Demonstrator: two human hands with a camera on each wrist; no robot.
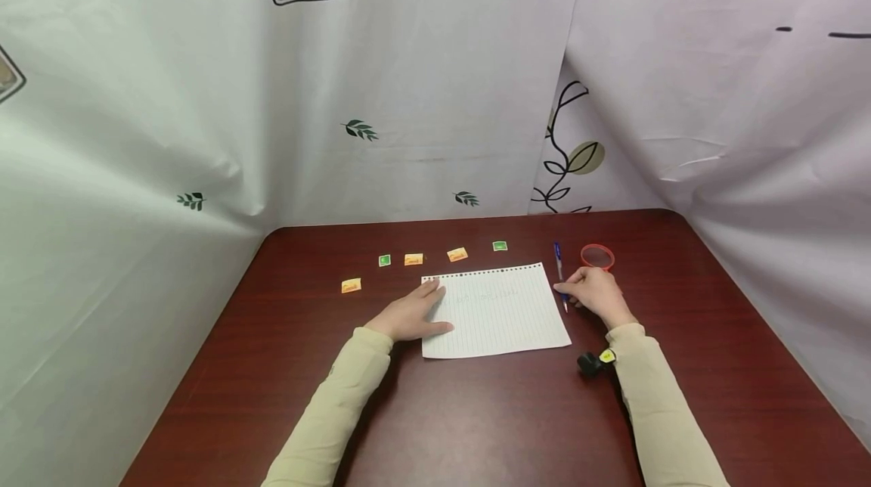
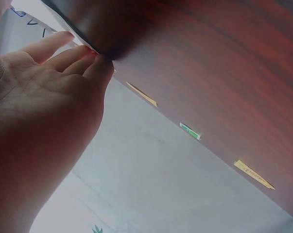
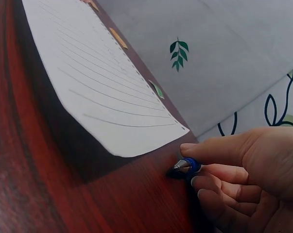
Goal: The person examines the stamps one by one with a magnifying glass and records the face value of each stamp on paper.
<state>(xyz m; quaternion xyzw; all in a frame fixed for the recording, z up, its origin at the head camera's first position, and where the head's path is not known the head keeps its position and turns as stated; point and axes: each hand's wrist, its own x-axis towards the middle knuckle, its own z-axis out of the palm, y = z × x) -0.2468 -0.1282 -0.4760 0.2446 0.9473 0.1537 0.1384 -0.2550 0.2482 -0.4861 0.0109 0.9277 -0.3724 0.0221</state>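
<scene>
A lined sheet of paper (image 1: 497, 321) with a row of punched holes along its far edge lies on the table; faint writing shows near its top. My left hand (image 1: 415, 313) rests on the sheet's left side with its fingers extended, and its palm and fingers (image 2: 90, 63) show in the left wrist view. Just off the sheet's right edge, my right hand (image 1: 599, 295) pinches a blue pen (image 1: 558, 256) between thumb and fingers. In the right wrist view the pen's metal tip (image 3: 181, 165) points towards the camera.
A red ring (image 1: 597, 246) lies beyond my right hand. Several small orange cards (image 1: 413, 259) and two green ones (image 1: 500, 246) are scattered beyond and left of the sheet. A pale printed cloth (image 1: 422, 94) hangs behind the dark red table (image 1: 510, 411).
</scene>
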